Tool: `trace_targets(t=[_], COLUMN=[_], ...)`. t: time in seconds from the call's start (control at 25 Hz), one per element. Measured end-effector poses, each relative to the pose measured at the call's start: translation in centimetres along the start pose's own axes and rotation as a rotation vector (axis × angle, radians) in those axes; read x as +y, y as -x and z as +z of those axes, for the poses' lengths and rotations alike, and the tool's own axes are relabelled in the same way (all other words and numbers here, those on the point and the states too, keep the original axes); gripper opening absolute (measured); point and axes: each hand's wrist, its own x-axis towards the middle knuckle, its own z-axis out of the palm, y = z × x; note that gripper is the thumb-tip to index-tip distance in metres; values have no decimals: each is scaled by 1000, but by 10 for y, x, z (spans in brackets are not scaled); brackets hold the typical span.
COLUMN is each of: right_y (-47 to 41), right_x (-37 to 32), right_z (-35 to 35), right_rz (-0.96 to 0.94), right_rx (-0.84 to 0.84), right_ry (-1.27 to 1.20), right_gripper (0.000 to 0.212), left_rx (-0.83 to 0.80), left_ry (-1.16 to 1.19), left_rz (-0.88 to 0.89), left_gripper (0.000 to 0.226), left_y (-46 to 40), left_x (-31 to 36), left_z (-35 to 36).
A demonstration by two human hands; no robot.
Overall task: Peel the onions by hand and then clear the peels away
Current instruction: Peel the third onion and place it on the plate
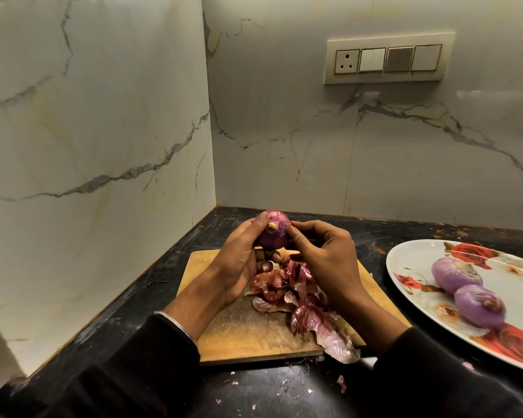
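**Third onion mid-peel: slips and scattered skin are the risks**

While the left hand [242, 260] curls its thumb and fingers around the round purple-red onion [274, 232], holding it up above the board, the right hand [320, 251] pinches at the onion's right flank with thumb and forefinger, apparently working at a strip of skin there. The stubby tan root end [273, 226] faces the camera, just between the two thumbs.

The onion looks glossy, and only the left fingertips hold it, so I judge that a hard tug from the right hand could twist it out of that grip and drop it onto the board or the counter. A thin strip may also tear short and leave patches behind.

Directly beneath the fingers lies a heap of papery red-pink onion peels [296, 300], spread over the rectangular wooden chopping board [239, 330]. Its nearest flap overhangs the board's front edge, and small flakes [341, 383] already lie on the black stone countertop [375, 236] nearer the person; any sweep of a sleeve could scatter more, making the clearing harder.

Well to the right of the right hand sits an oval white plate with red rose print [411, 260]. It holds two peeled pale-purple onions [456, 274], touching each other, with spare room beside them.
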Motion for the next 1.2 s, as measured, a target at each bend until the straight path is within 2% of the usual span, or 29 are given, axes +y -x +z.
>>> trace_targets(t=[0.24,0.44,0.64,0.84,1.2], right_y=[1,1,0,0,1], right_x=[0,2,4,2,-2], right_z=[2,2,0,-2,-3], right_rz=[-93,-152,-141,-97,-113], right_rx=[55,69,70,38,54], right_ry=[111,193,191,127,178], right_gripper=[26,17,14,18,16], left_rx=[-8,-24,-18,-6,-11], left_ry=[9,-1,-12,-49,-51], left_rz=[14,16,10,19,34], left_gripper=[45,51,39,42,43], left_y=[0,1,0,-1,0], left_x=[-2,-2,-3,-4,-5], left_z=[2,2,3,1,3])
